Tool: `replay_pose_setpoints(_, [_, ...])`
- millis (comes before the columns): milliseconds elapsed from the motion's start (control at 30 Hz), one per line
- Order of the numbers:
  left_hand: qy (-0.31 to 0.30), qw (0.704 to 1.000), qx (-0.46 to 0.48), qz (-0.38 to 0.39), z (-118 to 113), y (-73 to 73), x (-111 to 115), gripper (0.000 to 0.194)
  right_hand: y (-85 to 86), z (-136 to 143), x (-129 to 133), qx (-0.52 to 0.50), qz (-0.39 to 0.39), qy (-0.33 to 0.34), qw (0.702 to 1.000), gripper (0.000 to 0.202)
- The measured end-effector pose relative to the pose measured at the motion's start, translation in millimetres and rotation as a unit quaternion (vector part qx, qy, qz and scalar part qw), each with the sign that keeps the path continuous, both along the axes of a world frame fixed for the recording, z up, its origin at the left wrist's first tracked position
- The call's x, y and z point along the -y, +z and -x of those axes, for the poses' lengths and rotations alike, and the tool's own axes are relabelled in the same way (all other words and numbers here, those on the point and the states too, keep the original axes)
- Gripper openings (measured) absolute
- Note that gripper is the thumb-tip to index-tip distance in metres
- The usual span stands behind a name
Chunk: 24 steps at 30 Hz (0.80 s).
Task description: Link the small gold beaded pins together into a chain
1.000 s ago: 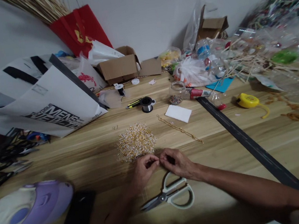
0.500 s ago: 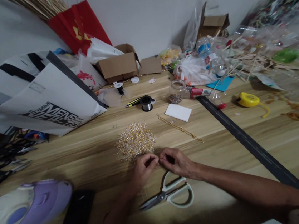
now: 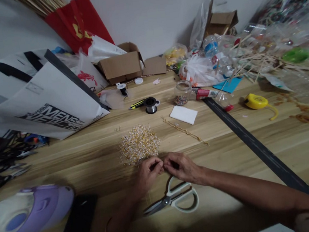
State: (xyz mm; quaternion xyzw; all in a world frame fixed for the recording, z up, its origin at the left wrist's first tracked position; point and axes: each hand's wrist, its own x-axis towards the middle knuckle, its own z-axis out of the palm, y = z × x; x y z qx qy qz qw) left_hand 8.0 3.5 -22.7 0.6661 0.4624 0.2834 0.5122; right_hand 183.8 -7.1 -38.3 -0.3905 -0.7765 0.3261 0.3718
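Note:
My left hand (image 3: 149, 171) and my right hand (image 3: 182, 167) meet fingertip to fingertip over the wooden table. Each is closed in a pinch, and whatever lies between the fingers is too small to make out. Just beyond them is a heap of tiny gold and silver metal pieces (image 3: 139, 143). White-handled scissors (image 3: 171, 200) lie below my hands, blades pointing left. A fine thread seems to run down near my left wrist. To the upper right of my right hand lies a thin gold chain (image 3: 185, 130) with knot-like bumps.
Behind the heap stand a wire spool (image 3: 150, 105), a white card (image 3: 183, 115) and a bead jar (image 3: 183, 92). A yellow tape measure (image 3: 255, 101) and a dark strip (image 3: 258, 148) lie right. Left are a paper bag (image 3: 44, 102), scissors and a purple-white appliance (image 3: 42, 209).
The view has shifted very slightly. Both hands keep their pinch at nearly the same spot, and the fingertips have moved only a little.

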Motion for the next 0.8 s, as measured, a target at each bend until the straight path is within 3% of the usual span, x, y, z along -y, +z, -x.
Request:
replay_pose_setpoints(433, [0.026,0.996,0.061,0.059,-2.7,4.6,2.2,0.026,15.6,-1.0,2.1,-0.029,0.043,0.016,0.999,0.005])
replay_pose_setpoints(800, [0.025,0.999,0.035,0.018,-4.3,7.6,7.4,0.026,6.2,0.4,-2.6,0.004,0.059,-0.001,0.998,0.005])
